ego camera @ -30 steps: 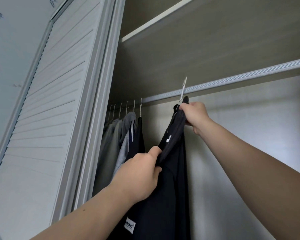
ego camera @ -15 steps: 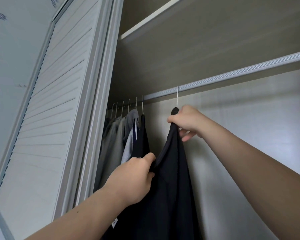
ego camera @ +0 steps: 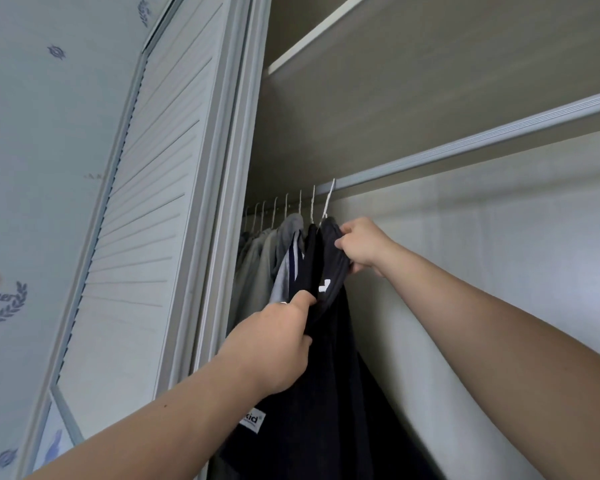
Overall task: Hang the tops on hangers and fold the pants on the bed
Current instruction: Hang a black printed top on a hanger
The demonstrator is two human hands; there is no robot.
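- Black top (ego camera: 326, 393) now hangs inside the wardrobe from a thin hanger hook (ego camera: 329, 199) that is over the rail (ego camera: 464, 147), just beside the row of hung clothes (ego camera: 267, 258) at the rail's left end.
- A second ago the hook stood tilted by the rail in front of it. Half a second ago it was on the rail but well to the right of the row. Since then it has slid left and closed that gap.
- My reading is that the hanging of this top is nearly done, and only straightening and letting go remain.
- The right hand (ego camera: 360, 245) has dropped from the hanger's neck to the top's shoulder, where its grip pinches the dark cloth between thumb and curled fingers.
- The left hand (ego camera: 274, 344) keeps its grip lower down, with its fingers wrapped round a fold of the front and the thumb laid on top.
- The top's long axis runs straight up and down, with the neck up at the hook and the hem below the picture's edge.
- It is seen nearly edge-on, lying parallel to its neighbours, and a white label (ego camera: 253, 421) shows low on the left.
- The hook itself leans, its upper end tipped to the right.
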